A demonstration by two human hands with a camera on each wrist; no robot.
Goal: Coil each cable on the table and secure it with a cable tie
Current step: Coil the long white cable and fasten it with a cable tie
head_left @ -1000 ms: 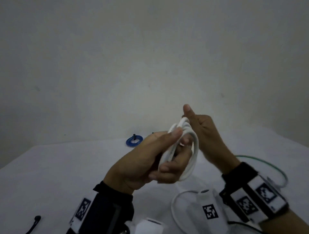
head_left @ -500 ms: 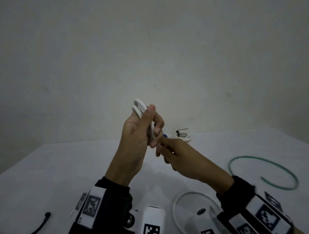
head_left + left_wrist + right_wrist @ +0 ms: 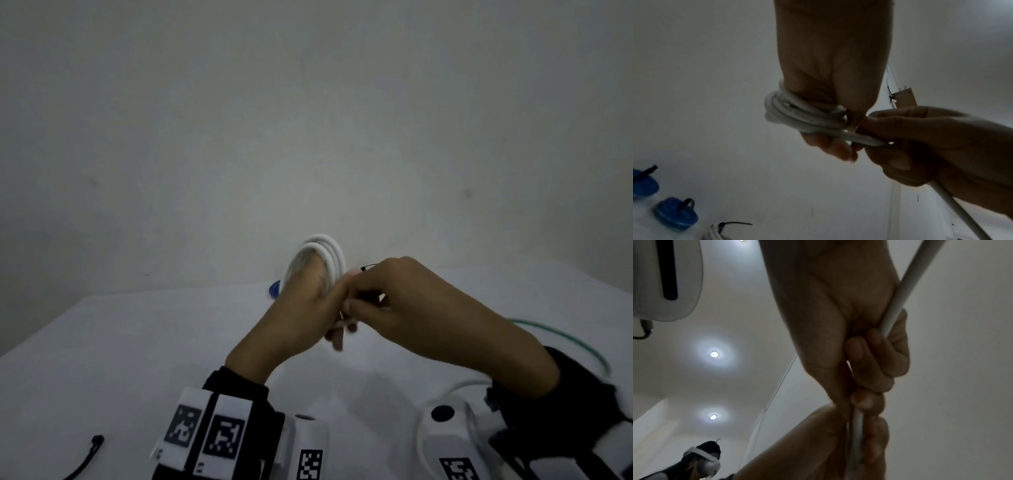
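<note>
Two hands meet above the table [image 3: 137, 342], well clear of its surface. The left hand [image 3: 301, 308] grips the white cable coil [image 3: 323, 253], its loops standing upright above the fingers. The loose run of the same cable leaves the coil rightward and passes directly into the right hand [image 3: 404, 301], which touches the left. The right fingers [image 3: 875, 353] are curled tight around that straight run, whose long axis trails down past the right wrist. In my judgement winding is unfinished; no tie is yet on this coil.
</note>
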